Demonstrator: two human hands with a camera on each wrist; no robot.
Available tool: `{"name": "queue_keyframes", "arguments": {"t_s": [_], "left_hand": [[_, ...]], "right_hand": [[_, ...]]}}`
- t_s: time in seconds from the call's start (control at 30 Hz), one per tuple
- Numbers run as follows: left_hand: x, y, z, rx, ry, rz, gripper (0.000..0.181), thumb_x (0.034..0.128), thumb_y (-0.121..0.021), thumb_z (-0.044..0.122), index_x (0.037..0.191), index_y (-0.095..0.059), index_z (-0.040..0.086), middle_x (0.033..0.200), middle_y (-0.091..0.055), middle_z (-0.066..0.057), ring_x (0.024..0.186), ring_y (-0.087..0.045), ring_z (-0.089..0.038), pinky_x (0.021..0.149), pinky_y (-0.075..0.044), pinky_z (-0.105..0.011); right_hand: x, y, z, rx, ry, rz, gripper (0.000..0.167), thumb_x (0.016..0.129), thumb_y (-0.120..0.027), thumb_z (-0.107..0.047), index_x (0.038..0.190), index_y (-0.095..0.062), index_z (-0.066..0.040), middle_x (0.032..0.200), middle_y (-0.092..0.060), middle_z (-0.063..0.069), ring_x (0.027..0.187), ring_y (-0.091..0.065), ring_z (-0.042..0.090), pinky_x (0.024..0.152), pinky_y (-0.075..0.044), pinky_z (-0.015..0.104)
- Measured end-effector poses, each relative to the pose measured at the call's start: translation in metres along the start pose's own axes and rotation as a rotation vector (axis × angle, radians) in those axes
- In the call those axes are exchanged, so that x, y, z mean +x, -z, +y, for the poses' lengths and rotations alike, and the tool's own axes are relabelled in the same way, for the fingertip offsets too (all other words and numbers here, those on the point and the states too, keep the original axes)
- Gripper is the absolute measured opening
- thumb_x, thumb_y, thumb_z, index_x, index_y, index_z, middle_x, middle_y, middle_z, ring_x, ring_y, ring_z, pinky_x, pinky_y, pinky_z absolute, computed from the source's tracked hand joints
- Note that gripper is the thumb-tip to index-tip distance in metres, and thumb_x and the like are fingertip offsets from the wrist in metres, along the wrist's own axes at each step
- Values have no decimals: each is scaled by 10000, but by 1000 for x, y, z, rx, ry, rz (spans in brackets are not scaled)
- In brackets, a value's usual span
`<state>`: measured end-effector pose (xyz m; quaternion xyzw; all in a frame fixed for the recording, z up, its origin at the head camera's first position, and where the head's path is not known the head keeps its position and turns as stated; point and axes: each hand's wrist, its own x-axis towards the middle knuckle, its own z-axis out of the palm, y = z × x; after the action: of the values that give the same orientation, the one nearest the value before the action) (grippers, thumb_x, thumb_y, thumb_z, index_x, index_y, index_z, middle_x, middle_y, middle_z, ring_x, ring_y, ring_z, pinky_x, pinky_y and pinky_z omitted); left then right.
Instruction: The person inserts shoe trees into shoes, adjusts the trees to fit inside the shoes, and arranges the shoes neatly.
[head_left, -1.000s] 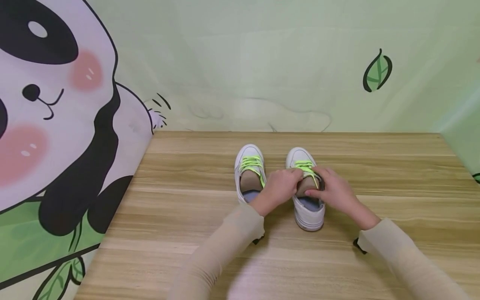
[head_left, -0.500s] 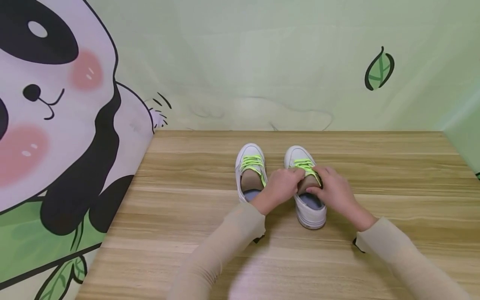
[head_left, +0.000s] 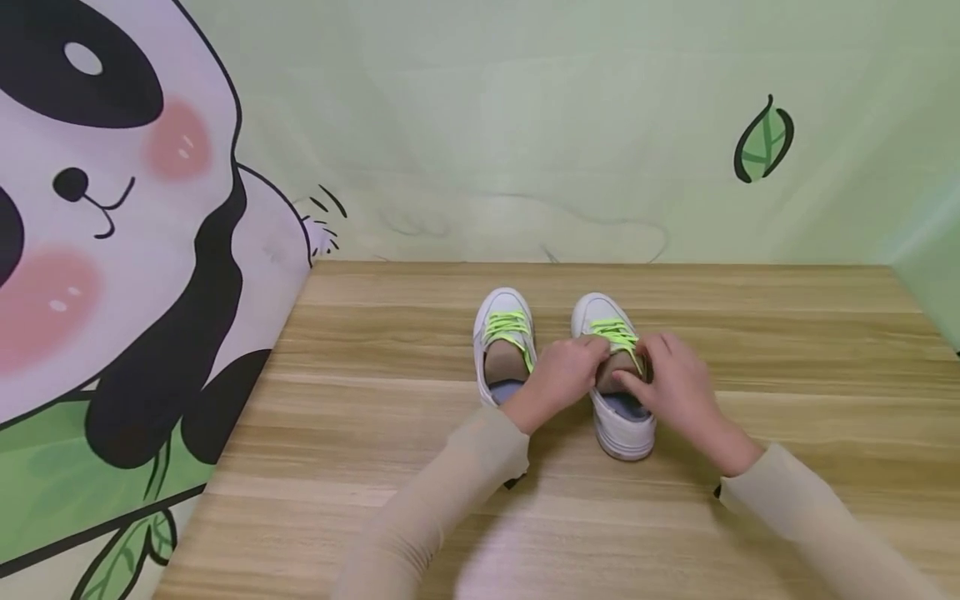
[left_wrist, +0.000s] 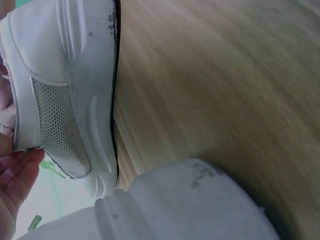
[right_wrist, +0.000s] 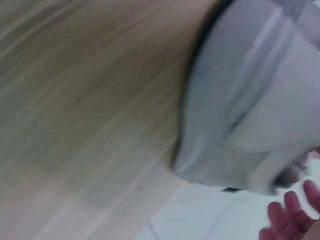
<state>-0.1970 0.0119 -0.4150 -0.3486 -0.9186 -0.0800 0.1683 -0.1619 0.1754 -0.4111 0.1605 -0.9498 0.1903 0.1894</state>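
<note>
Two white sneakers with neon-green laces stand on a wooden surface, toes toward the wall. My left hand (head_left: pixel 566 371) pinches the opening's edge on the right-hand sneaker (head_left: pixel 625 433); in the left wrist view, thumb and fingers grip the rim of this sneaker (left_wrist: pixel 55 112) above a mesh panel. On the other side, my right hand (head_left: pixel 681 387) is beside the opening near the lace ends, thumb apart from the fingers. In the right wrist view the fingers (right_wrist: pixel 292 202) look loosely bent and off the blurred shoe. The left-hand sneaker (head_left: pixel 504 305) is partly hidden by my left wrist.
The wooden surface (head_left: pixel 375 350) ends at a pale green wall (head_left: pixel 480 125) just beyond the toes. A large printed panda (head_left: pixel 172 275) covers the left wall. The second sneaker (left_wrist: pixel 200 205) is close below my left wrist.
My right hand has drawn slightly right, away from the lace and shoe edge, its fingers parting. My left hand stays on the rim. The sneaker has barely shifted.
</note>
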Motion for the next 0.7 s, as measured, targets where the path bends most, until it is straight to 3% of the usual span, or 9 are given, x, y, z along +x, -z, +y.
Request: {"name": "queue_keyframes", "arguments": {"t_s": [0.07, 0.17, 0.47, 0.7], "left_hand": [[0, -1, 1, 1, -2, 0, 25, 835, -535, 156, 828, -559, 153, 745, -596, 50, 582, -535, -86, 492, -449, -239], [1, -1, 2, 4, 0, -7, 25, 815, -557, 164, 837, -562, 154, 761, -606, 48, 594, -543, -88, 501, -456, -242], [1, -1, 2, -4, 1, -41, 62, 788, -597, 182, 807, -540, 166, 752, -590, 57, 616, -540, -87, 522, -459, -252], [2, 0, 2, -37, 18, -77, 93, 759, -613, 147, 806, -538, 175, 767, -586, 64, 642, -540, -89, 541, -455, -258]], "right_hand": [[-2, 2, -3, -52, -18, 65, 436, 611, -756, -399, 737, -525, -51, 659, -485, 68, 580, -459, 218, 507, -342, 336], [-4, 4, -7, -120, -70, 71, 471, 600, -720, -498, 661, -493, -90, 592, -461, 29, 538, -445, 203, 518, -322, 346], [-2, 0, -14, -199, -205, -58, 562, 635, -649, -596, 682, -469, -66, 622, -501, 82, 632, -505, 288, 696, -335, 466], [-1, -4, -18, -177, -233, -62, 570, 629, -677, -558, 708, -448, -42, 594, -481, 96, 590, -506, 290, 701, -311, 463]]}}
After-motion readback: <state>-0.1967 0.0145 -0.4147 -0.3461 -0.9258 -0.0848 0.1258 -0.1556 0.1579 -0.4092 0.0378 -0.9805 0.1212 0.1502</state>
